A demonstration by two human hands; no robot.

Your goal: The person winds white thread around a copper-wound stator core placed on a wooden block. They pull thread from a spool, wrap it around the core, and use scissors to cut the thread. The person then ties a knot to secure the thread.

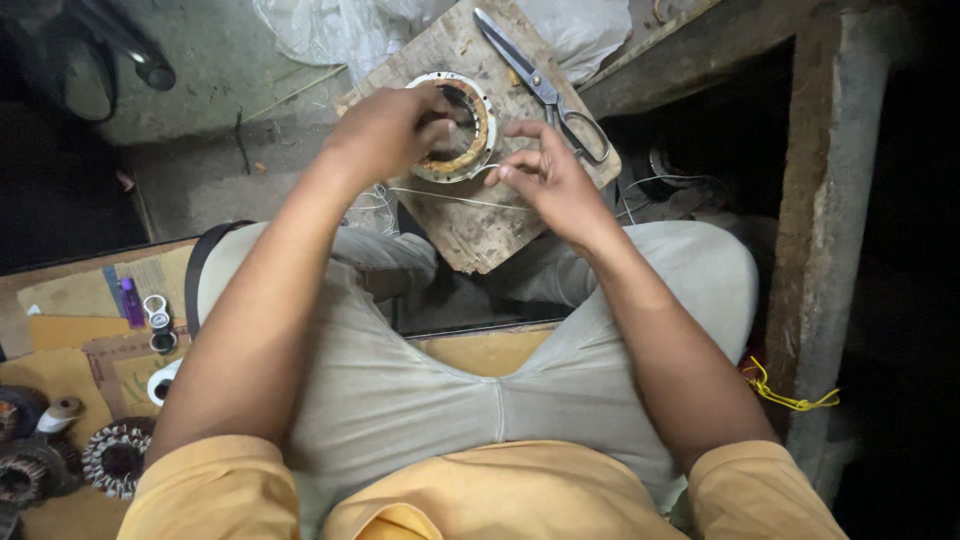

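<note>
On a wooden board [470, 225], both hands [385, 130] [550, 180] hold a stator ring [470, 150]

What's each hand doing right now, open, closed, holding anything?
Left hand: closed on the ring-shaped motor stator on the wooden board.
Right hand: fingers pinching a thin white thread.

silver ring [452, 127] with copper winding, grey trousers [450, 390], yellow cord [790, 398], purple lighter [131, 302].

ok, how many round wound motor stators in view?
2: a round copper-wound stator ring on the wooden board, under the left hand; a dark toothed one bottom left. More may be hidden.
</note>
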